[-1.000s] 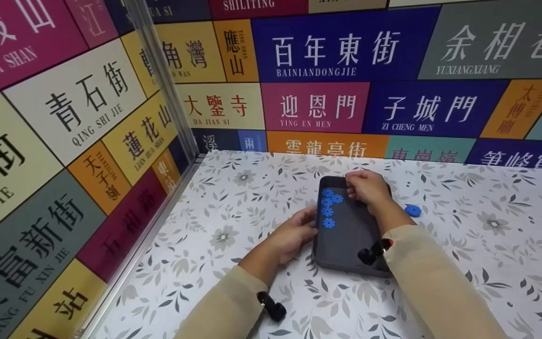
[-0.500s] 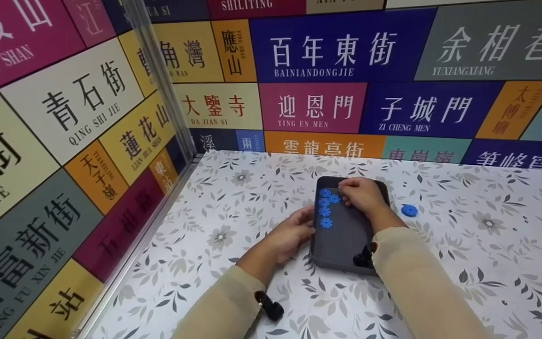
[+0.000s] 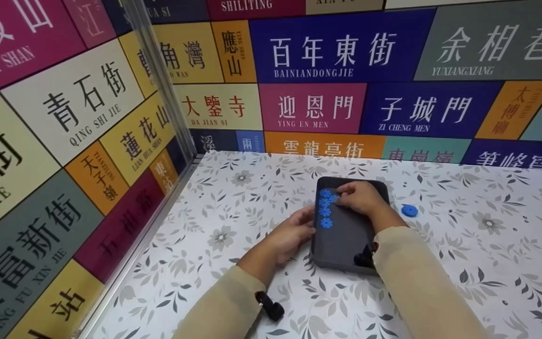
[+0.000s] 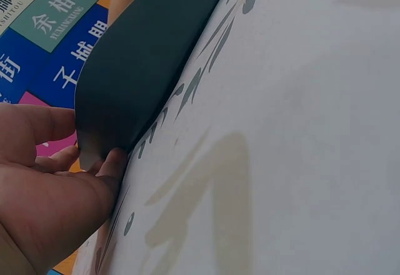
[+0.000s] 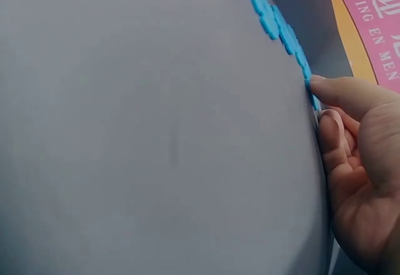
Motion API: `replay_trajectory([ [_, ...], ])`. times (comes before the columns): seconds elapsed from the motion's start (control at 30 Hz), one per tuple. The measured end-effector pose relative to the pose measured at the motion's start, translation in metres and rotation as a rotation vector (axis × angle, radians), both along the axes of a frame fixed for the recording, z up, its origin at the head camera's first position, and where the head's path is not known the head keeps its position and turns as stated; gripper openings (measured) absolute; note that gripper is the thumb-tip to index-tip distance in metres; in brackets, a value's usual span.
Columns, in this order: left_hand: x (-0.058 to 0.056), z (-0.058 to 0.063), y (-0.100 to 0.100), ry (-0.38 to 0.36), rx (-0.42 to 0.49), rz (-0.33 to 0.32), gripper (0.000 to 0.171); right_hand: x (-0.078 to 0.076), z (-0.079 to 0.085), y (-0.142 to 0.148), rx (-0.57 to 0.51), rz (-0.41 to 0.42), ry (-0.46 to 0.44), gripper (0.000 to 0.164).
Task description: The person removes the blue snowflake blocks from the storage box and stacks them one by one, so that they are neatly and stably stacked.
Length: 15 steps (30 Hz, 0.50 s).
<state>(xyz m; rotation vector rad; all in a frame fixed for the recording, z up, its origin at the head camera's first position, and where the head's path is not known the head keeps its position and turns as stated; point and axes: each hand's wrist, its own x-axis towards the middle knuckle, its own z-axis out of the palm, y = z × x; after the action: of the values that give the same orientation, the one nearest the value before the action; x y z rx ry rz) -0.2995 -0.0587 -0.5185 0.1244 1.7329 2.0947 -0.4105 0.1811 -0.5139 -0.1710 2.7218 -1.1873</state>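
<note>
Right hand reaches in over the right wall of the dark tray, thumb and fingertip pinching the end blue piece of the group; the fingers hide part of it. Location: inside the tray, toward the far left, just right of the column of blue pieces that runs near-to-far by the left wall. Whether it lies flat on the tray floor cannot be told. Left hand rests its thumb and fingers against the outside of the left wall, gripping no piece; judged to be a brace. One loose blue piece lies on the flowered tabletop, right of the tray. Step in hand, as judged: settling the pinched piece beside its neighbours. Technique: work low and level, and part thumb and finger evenly so the notched edge is not dragged on release. Keep the fingertips on the piece's right side, off the column; spacing is tight, and a sideways nudge could disturb the far pieces. A light touch from above should seat it better than a push. Left-hand pressure: just enough to prevent the tray sliding.
</note>
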Motion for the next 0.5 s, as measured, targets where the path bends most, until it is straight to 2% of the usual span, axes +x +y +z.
replay_trajectory([
  [0.5, 0.0005, 0.0004, -0.0007, 0.001, -0.005, 0.006, 0.072, 0.0014, 0.0036, -0.0005, 0.059, 0.04, 0.022, 0.044],
])
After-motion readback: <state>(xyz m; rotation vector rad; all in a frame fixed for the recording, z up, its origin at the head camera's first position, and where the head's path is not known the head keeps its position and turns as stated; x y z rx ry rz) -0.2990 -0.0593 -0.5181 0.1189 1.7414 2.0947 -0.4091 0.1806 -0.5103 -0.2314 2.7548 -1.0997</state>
